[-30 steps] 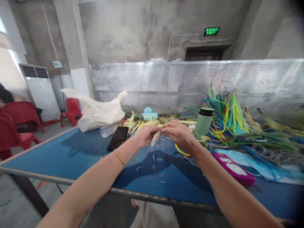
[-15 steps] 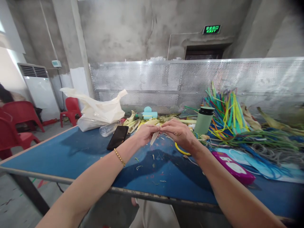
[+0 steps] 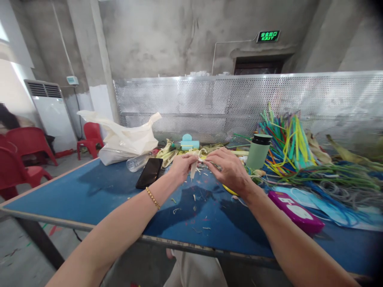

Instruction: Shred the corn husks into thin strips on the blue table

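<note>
My left hand (image 3: 183, 166) pinches a pale strip of corn husk (image 3: 194, 169) above the table, and one end hangs below the fingertips. Close beside it, my right hand (image 3: 229, 167) has its thumb and fingers closed at the strip's other side. A thin pale bit spans the small gap between the two hands. Something narrow and darker shows under the right fingers, too small to name. Small husk scraps (image 3: 194, 197) lie on the blue table (image 3: 119, 207) below. Behind the hands are more dried husks (image 3: 167, 152).
Left of my hands lie a black phone (image 3: 149, 173), a clear plastic bottle (image 3: 136, 162) and a white plastic bag (image 3: 128, 139). To the right stand a green tumbler (image 3: 257, 152) and a purple case (image 3: 295, 211), with colourful strips (image 3: 295, 143) and tangled cords (image 3: 326, 179) beyond.
My hands have drawn slightly apart, the right one shifting right and its fingers lifting a little. More of the husk strip shows between them.
</note>
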A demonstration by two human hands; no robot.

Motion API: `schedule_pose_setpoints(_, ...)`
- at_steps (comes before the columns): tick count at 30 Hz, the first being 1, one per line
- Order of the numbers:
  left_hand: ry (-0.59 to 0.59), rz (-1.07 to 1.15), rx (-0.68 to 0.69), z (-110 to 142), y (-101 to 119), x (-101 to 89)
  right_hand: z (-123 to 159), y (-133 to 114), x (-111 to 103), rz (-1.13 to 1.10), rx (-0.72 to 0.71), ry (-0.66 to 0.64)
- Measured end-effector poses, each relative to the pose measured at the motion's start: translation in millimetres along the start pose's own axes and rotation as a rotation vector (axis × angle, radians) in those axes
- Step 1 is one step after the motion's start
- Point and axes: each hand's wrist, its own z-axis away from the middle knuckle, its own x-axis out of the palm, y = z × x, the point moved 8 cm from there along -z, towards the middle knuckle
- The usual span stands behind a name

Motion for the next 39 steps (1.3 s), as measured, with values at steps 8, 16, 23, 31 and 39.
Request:
schedule_pose_setpoints(8, -0.017, 0.067, 0.095, 6.1, 3.9, 7.2, -1.9, -38.0, 23.1, 0.255, -0.142, -0.126)
schedule_pose_setpoints(16, -0.001, 0.035, 0.131, 10.0, 5.4, 10.9, -1.8, -27.5, 15.5, 0.287, -0.081, -0.04)
schedule_pose_setpoints(23, 0.005, -0.017, 0.16, 12.3, 11.2, 11.1, 2.4, -4.0, 16.8, 0.061, 0.165, 0.035)
schedule_pose_setpoints(31, -0.044, 0.012, 0.105, 14.2, 10.1, 15.8, 14.1, 35.9, 22.9, -0.372, 0.541, 0.157)
schedule_pose_setpoints(39, -0.117, -0.009, 0.091, 16.4, 8.4, 21.6, 21.6, 49.6, 29.3, -0.631, 0.708, 0.257)
